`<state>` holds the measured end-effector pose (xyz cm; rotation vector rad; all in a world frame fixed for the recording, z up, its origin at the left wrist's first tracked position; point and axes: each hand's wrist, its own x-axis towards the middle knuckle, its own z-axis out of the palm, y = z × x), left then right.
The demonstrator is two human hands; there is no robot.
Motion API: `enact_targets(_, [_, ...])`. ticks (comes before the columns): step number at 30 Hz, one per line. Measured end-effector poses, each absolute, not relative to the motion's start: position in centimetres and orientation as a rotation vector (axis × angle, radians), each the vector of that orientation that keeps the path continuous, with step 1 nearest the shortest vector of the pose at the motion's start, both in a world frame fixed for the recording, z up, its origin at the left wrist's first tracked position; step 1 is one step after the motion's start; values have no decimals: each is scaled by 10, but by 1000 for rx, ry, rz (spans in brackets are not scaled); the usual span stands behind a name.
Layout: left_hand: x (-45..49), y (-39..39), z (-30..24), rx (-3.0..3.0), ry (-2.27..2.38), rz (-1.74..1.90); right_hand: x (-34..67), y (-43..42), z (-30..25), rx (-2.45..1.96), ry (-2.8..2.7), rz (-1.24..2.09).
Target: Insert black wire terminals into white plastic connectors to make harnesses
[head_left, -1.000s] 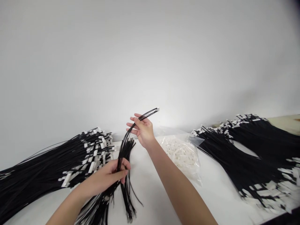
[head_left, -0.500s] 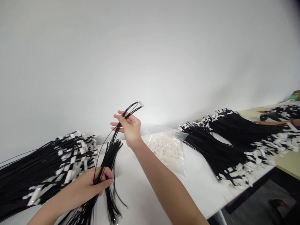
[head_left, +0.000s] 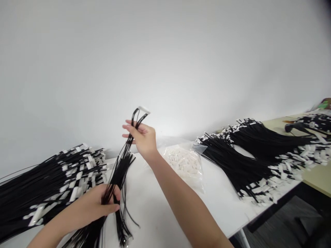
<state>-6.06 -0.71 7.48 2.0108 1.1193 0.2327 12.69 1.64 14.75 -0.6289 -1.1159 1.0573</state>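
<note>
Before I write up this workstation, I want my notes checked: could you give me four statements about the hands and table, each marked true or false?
1. A white connector shows above the right hand. True.
2. The left hand is empty. False: it is closed around black wires.
3. A clear bag of white pieces lies on the white table. True.
4. Every wire pile is left of the bag. False: the right-hand pile lies beyond it.
</note>
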Motion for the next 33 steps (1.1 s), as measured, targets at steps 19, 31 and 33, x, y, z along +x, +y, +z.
enact_targets(19, [-36,-51,62,2704,1201,-133,203,-23,174,-1149,-1226,413])
enact_targets(31, [-43,-44,70,2711,1266,27,181,-45,160,-1352,-1481,623])
enact_targets(33, [-41,-44,78,2516,1168,262,172,-51,146,-1494,-1622,389])
